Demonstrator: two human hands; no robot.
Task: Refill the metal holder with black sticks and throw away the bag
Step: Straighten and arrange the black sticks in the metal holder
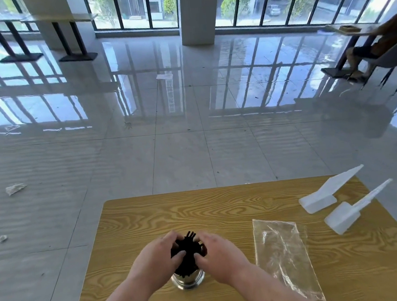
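A shiny round metal holder (188, 280) stands on the wooden table (221, 210), near its front edge. A thick bundle of black sticks (187, 251) stands upright in it, tops fanning out. My left hand (159, 258) wraps the bundle from the left and my right hand (216, 253) from the right, fingers pressed against the sticks. A clear plastic bag (284, 255) lies flat and empty on the table to the right of the holder.
Two white plastic scoops (324, 192) (347, 214) lie at the table's far right corner. Crumpled paper scraps (15, 188) litter the glossy tiled floor. A seated person (374, 48) and other tables are far off by the windows.
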